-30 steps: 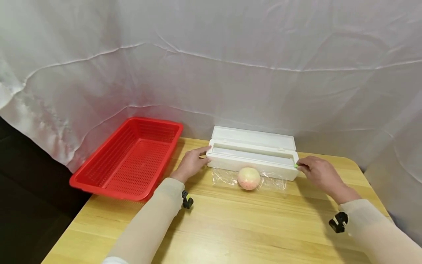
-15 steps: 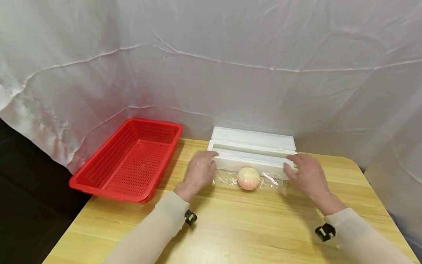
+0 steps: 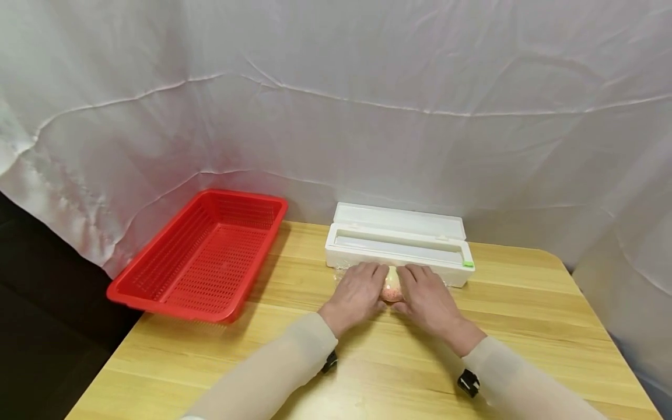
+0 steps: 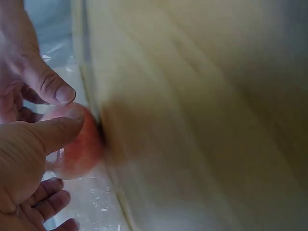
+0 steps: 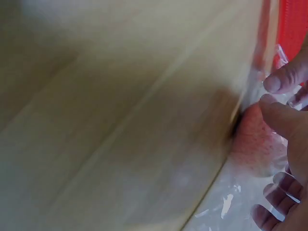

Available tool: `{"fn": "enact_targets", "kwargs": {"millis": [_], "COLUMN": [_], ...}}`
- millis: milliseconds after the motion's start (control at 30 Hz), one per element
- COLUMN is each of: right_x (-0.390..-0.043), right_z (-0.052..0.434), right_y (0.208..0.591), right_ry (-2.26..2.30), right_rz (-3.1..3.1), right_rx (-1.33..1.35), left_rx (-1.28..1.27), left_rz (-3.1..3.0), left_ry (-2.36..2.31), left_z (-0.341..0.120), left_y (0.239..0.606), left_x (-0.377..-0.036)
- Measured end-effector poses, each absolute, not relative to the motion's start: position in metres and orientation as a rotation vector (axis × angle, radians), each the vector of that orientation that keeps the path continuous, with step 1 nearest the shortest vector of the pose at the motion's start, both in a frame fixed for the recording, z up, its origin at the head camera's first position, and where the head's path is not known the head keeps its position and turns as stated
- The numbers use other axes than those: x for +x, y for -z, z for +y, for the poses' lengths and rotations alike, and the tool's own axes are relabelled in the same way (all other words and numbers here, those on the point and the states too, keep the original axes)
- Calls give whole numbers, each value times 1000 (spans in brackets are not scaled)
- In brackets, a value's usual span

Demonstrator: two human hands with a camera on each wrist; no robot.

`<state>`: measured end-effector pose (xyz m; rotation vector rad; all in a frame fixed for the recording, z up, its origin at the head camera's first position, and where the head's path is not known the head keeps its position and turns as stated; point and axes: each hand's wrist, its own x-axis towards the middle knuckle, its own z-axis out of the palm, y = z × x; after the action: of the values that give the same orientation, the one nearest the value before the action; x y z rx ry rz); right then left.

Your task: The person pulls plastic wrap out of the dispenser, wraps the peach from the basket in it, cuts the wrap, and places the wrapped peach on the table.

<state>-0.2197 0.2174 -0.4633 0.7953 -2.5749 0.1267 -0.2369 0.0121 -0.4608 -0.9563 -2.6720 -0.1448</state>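
A pinkish-yellow peach sits in front of a white cling film dispenser box. Clear cling film lies under the fruit and spreads out to its sides. My left hand cups the peach from the left and my right hand from the right, fingers over its far side. In the left wrist view, the left thumb lies against the reddish side of the peach, with the right thumb close beside it. The right wrist view has both thumbs near the top of the peach. Between them the hands hide most of the film.
Behind the hands, the box's lid stands raised, and a green slider sits at the box's right end. A red perforated basket stands at the left of the wooden table. A pale curtain hangs behind.
Both hands have left the ends of the box and come together around the peach. The right hand has let go of the green slider. Box and basket stay in place.
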Motion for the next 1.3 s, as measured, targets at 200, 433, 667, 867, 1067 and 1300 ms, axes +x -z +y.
{"fn": "enact_targets", "kwargs": {"millis": [200, 433, 667, 867, 1067, 1300], "right_x": [-228, -230, -226, -227, -228, -232], "right_z": [218, 220, 219, 220, 220, 226], "right_y": [466, 454, 433, 423, 419, 425], "right_ry": [-117, -135, -344, -587, -948, -1362], "right_rz": [-2578, -2633, -2857, -3021, -3171, -3283], "right_rx": [786, 839, 896, 983, 945, 919], "left_rx": [-912, -950, -1056, -1142, -1263, -1349], "left_rz": [-2670, -2741, -2918, -3155, -3304, -3417], "left_ry": [94, 59, 212, 590, 1001, 1109], "left_z": [15, 12, 4, -6, -17, -25], "left_y": [464, 453, 430, 413, 411, 416], "left_x": [-246, -247, -239, -239, -249, -253]}}
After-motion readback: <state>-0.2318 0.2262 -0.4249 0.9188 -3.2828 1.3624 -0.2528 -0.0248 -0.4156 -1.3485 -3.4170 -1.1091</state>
